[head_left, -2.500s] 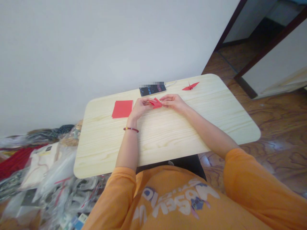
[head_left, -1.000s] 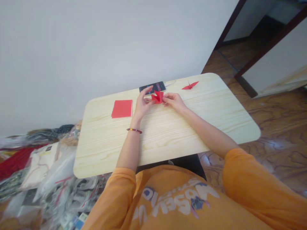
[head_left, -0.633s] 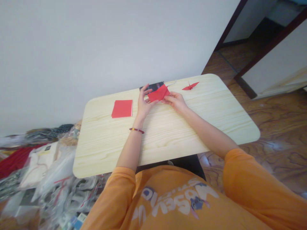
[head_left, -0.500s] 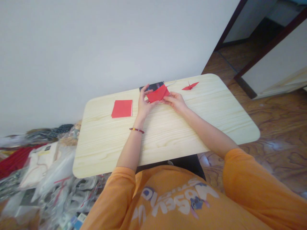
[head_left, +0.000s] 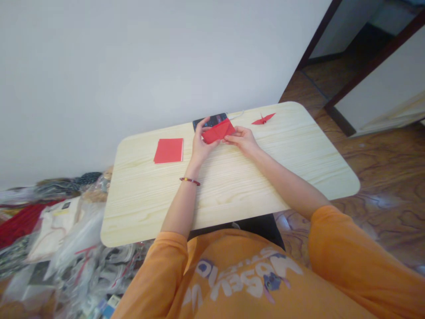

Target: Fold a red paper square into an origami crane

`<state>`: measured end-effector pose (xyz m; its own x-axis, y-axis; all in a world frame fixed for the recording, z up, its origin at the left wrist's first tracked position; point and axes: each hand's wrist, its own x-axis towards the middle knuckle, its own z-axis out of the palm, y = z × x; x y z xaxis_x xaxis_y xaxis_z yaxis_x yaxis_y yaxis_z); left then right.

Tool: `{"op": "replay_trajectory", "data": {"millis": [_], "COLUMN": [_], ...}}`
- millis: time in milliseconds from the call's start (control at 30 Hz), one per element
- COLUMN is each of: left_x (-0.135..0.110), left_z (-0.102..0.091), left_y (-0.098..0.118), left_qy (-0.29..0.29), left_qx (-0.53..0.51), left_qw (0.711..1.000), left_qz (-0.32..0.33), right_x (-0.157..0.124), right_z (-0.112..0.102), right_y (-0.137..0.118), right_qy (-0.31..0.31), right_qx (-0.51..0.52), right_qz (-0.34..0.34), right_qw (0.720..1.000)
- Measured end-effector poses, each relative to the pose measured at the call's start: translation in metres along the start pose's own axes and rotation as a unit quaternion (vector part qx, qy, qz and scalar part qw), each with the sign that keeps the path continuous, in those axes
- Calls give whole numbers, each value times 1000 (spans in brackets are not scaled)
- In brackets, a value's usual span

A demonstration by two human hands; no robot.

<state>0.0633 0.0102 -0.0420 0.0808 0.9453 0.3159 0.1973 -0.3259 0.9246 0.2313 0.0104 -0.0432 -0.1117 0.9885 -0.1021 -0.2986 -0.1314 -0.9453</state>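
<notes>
A partly folded sheet of red origami paper (head_left: 218,131) is held between my two hands above the table. My left hand (head_left: 202,142) grips its left side, with fingers behind and above and the thumb along the lower edge. At the lower right corner my right hand (head_left: 241,139) pinches the paper between thumb and fingers. Diagonal creases show on the near face. A stack of square red paper (head_left: 168,150) lies to the left of my hands. Off to the right, a folded red paper crane (head_left: 263,119) rests with its wings spread.
Behind the paper, a dark phone (head_left: 210,120) with a pale cable (head_left: 236,116) lies near the back edge of the light wooden table (head_left: 245,186). A white wall (head_left: 149,66) rises behind it. Bagged clothes (head_left: 76,235) are piled at the left.
Between my hands the red paper has opened flatter and tilted slightly, with its creased face showing more. Both hands stay nearly in place.
</notes>
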Motion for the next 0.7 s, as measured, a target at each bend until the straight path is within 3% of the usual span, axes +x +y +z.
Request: {"op": "replay_trajectory", "data": {"millis": [467, 700], "left_x": [0, 2], "left_z": [-7, -11], "left_y": [6, 2], "left_qy": [-33, -55], "left_qx": [-44, 4], "left_qw": [999, 998], "left_qz": [-3, 18], "right_x": [0, 2], "right_z": [-2, -3], "right_y": [1, 3], "right_qy": [-13, -24], "right_qx": [-7, -38], "right_qz": [-25, -43], "right_qw": [1000, 998]}}
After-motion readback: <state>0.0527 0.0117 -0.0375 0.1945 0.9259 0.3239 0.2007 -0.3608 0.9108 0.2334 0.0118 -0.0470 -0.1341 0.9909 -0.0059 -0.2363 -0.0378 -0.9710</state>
